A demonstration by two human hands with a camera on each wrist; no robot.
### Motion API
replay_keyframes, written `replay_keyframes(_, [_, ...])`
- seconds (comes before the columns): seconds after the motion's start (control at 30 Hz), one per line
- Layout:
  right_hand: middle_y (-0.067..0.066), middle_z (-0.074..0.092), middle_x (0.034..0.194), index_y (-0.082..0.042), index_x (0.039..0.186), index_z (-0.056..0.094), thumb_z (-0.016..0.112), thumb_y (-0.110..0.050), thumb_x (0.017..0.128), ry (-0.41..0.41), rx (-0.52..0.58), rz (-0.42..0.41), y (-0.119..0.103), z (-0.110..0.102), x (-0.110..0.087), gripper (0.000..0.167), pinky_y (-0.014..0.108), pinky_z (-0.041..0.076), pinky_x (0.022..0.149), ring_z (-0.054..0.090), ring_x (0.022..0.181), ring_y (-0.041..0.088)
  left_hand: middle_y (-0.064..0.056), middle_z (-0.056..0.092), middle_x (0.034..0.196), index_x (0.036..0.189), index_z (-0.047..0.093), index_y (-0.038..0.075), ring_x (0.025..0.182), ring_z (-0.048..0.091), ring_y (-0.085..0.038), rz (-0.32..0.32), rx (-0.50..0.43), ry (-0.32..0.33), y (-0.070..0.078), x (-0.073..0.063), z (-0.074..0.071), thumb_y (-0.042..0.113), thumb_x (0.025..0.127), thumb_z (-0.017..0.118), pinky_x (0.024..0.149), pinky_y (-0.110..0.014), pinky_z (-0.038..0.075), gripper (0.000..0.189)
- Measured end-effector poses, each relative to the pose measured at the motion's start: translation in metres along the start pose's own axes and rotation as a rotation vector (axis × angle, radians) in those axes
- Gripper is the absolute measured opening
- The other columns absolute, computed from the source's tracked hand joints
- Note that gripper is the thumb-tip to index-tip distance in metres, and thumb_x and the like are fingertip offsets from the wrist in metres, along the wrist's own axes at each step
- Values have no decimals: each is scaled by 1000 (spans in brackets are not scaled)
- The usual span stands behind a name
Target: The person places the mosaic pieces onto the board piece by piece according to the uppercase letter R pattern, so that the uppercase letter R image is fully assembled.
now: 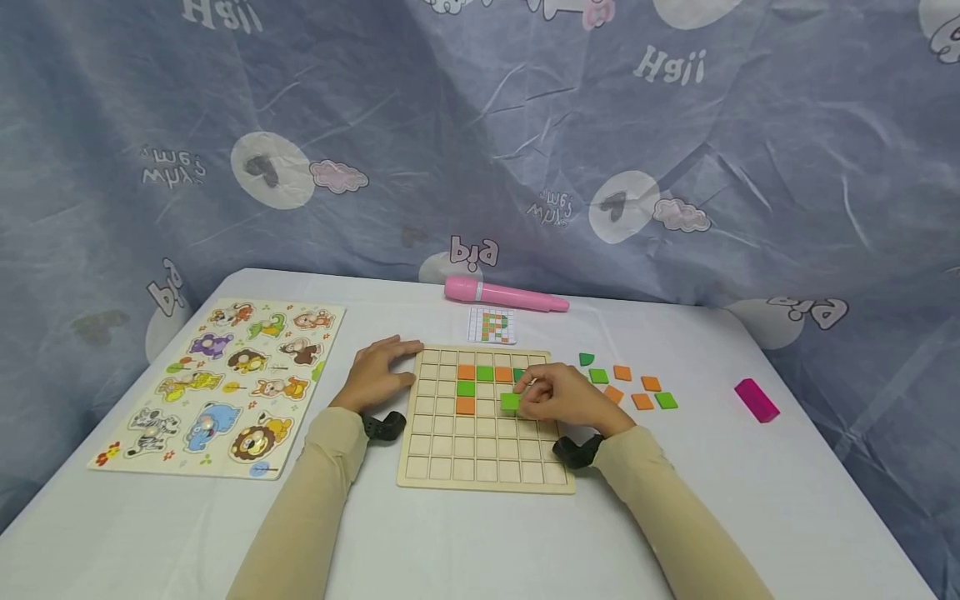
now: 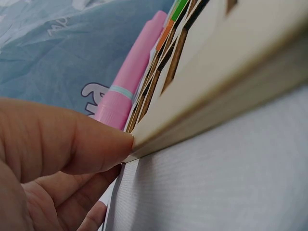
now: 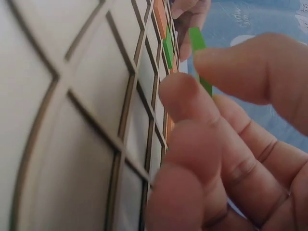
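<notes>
Over the right part of a wooden grid board (image 1: 487, 486), my right hand (image 1: 561, 397) pinches a green square tile (image 1: 510, 402) between thumb and finger. In the right wrist view the tile (image 3: 196, 41) is edge-on, raised off the grid. My left hand (image 1: 377, 375) rests at the board's upper left edge, fingers extended; the left wrist view shows its thumb (image 2: 96, 144) touching the board's edge (image 2: 202, 113). Orange (image 1: 467, 372) and green tiles (image 1: 485, 373) lie in a row on the board, ending in a dark green piece (image 1: 518, 375) partly hidden by my right hand. Two more run down from the row's left end.
Loose orange (image 1: 642, 402) and green tiles (image 1: 666, 401) lie right of the board. Behind it are a pattern card (image 1: 492, 326) and a pink marker-shaped object (image 1: 510, 296). An animal peg puzzle (image 1: 217, 387) lies at left, a magenta block (image 1: 757, 401) at far right.
</notes>
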State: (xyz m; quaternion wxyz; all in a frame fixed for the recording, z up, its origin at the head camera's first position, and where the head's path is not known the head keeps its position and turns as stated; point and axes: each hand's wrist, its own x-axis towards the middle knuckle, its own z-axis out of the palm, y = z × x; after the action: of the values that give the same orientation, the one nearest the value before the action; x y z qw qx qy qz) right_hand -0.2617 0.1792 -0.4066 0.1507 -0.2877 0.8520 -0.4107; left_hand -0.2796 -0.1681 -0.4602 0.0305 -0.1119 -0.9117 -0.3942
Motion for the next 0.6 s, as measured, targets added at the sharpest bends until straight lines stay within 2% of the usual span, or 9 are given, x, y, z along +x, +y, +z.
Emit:
replay_keyframes(0.1, [-2,73,78,1,110,73,79,-7,93,-10,-30,7,-4,3,4,20,28,54,68,57,61,11,-11,62,156,148,67,6,158,37,-36,2,2,0,0,0,0,13,90,70,131,-58,17,58])
replay_keyframes(0.3, [-7,70,76,-2,105,74,82,-8,91,-12,-105,7,-10,9,14,17,28,52,72,57,66,9,-12,62,155,147,67,6,157,38,-38,5,9,3,4,-2,-3,13,89,71,131,-58,17,58])
replay_keyframes(0.6, [-8,65,72,-3,101,75,82,-4,87,-26,-176,6,-17,18,25,15,24,48,68,53,64,6,-12,61,156,147,67,6,158,38,-38,7,8,1,2,-1,-2,12,90,69,131,-59,17,58])
